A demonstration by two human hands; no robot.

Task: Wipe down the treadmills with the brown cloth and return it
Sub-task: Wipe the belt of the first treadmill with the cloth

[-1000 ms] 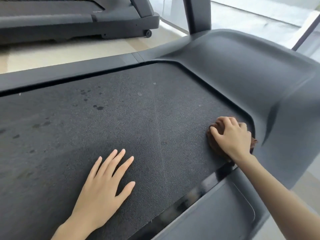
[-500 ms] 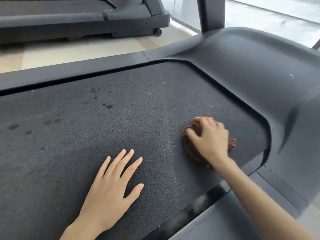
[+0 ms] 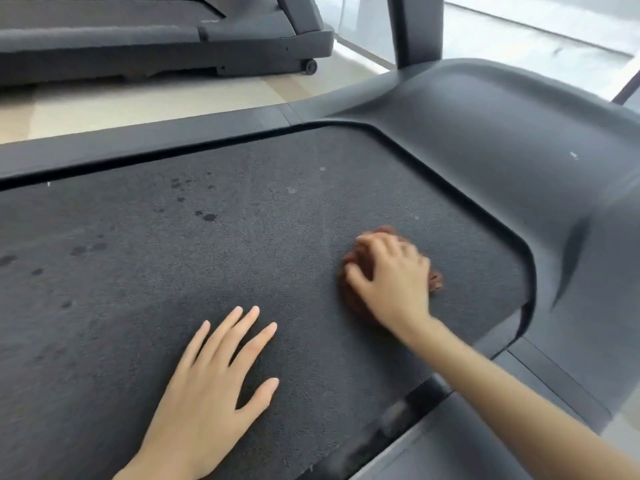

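The right hand [image 3: 391, 275] curls its fingers over the one crumpled brown cloth [image 3: 350, 299], gripping it against the dark grey textured treadmill belt [image 3: 173, 254] near the belt's end by the moulded grey hood [image 3: 485, 143]; the left hand [image 3: 207, 386] lies flat, fingers straight and spread, near the belt's near edge; two treadmills show, the second dark grey treadmill [image 3: 156, 39] standing beyond.

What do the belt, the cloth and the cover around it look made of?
The belt: likely rubber, matte black, finely pebbled. The cloth: soft brown fabric, bunched under the right hand. The cover: probably moulded plastic, smooth dark grey, dull sheen.
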